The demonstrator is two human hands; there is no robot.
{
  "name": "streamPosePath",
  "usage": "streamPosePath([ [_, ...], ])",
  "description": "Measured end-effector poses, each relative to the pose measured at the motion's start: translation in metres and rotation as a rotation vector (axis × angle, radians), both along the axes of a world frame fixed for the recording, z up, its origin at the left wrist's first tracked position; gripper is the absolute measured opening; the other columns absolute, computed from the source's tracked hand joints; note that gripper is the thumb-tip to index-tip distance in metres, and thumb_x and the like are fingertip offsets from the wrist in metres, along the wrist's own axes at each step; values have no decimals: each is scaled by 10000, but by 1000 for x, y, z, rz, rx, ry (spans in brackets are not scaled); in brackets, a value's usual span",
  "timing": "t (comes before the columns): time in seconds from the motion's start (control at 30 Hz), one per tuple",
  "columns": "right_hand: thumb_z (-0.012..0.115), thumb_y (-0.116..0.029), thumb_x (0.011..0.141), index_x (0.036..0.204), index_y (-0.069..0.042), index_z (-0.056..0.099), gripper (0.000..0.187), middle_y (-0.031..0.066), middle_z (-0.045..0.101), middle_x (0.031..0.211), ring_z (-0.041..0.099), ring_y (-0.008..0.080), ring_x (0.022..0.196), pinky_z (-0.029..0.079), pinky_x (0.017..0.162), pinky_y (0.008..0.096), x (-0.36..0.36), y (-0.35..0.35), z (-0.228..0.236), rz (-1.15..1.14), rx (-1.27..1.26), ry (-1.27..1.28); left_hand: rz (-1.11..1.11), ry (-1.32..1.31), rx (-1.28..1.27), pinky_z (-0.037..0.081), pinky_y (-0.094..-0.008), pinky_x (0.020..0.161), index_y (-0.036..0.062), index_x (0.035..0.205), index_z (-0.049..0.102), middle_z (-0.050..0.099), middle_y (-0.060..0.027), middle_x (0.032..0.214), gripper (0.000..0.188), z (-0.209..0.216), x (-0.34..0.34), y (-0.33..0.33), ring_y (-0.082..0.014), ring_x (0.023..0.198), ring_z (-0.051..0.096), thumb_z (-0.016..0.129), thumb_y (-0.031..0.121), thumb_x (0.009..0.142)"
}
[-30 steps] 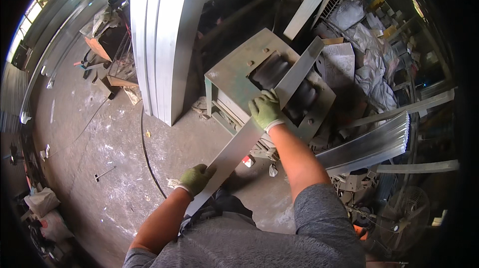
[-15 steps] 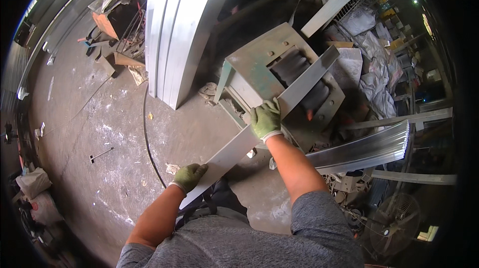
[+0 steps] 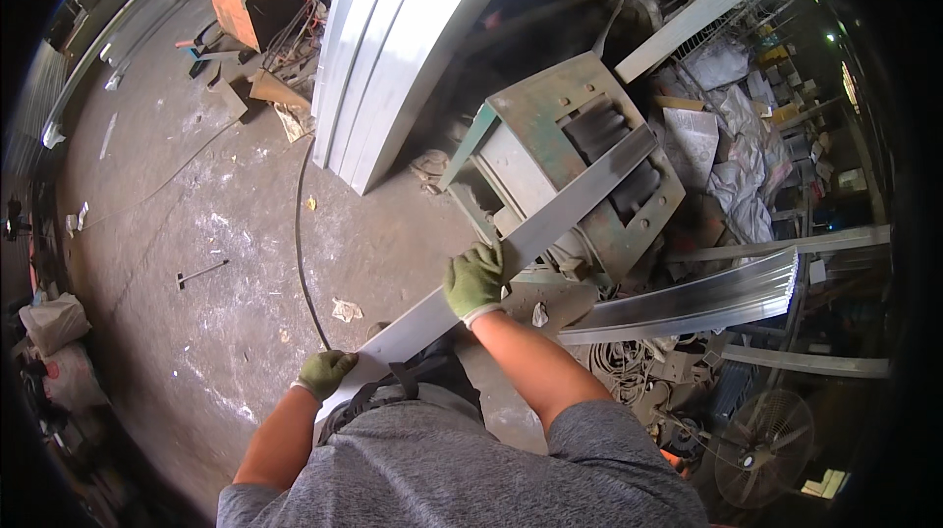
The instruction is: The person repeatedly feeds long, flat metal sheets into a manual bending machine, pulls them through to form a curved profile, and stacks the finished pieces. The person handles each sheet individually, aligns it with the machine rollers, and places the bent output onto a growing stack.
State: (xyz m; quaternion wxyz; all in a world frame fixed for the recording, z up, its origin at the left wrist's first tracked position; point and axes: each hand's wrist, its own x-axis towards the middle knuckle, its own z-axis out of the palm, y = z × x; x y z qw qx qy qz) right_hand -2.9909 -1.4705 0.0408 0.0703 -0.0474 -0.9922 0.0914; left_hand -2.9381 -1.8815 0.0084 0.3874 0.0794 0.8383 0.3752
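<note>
A long flat metal bar [image 3: 570, 204] runs slantwise from my waist to a worn green-grey machine [image 3: 542, 120] with dark rollers [image 3: 594, 130] in its top. The bar's far end lies across the machine's face, over the rollers. My left hand [image 3: 327, 372], in a green knit glove, grips the bar near its close end, thumb on top. Further up the bar, my gloved right hand [image 3: 473, 279] is closed round it, fingers over the far edge. The bar's nearest end is partly hidden at my body.
Tall silvery metal profiles [image 3: 403, 56] stand left of the machine. A corrugated metal sheet [image 3: 688, 297] lies at the right, above a round fan [image 3: 761, 449]. A dark cable [image 3: 300, 233] crosses the concrete floor, with a T-shaped tool [image 3: 201, 274] to its left.
Both hands have moved down and left, toward my body, with the bar drawn along. The view has shifted slightly, and more of the machine's near side shows.
</note>
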Motion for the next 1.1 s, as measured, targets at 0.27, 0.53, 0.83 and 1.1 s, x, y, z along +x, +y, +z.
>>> streamPosePath([
  [0.27,612,-331,1079,971,-72,791,333,132,777,1128,595,428,1420,256,1340,703,45,-100,-16,41,-169,-18,-15,-44,-163,595,-488,866,56,1120,851,812,-212,967,517,3,46,-106,-376,930,792,663,538,1108],
  [0.53,697,-270,965,881,-116,789,198,132,782,1070,622,423,1344,317,1304,667,8,-13,-27,19,-105,104,-4,-140,-260,594,-490,972,39,1227,832,841,-220,1111,570,28,-8,2,-348,1063,802,657,572,1125],
  [0.83,638,-330,1038,780,-116,777,363,110,801,952,689,357,1114,372,1252,634,-68,199,26,-2,91,147,-94,63,-71,596,-527,935,34,1155,822,814,-274,1037,707,70,-77,200,-466,1041,792,554,687,1128],
  [1.1,635,-316,1038,999,-132,806,254,111,793,1199,588,412,1418,261,1320,684,26,-23,-20,80,-89,-152,-58,-56,-285,605,-507,989,64,1246,858,836,-269,1115,673,9,18,-20,-440,1102,810,549,654,1144],
])
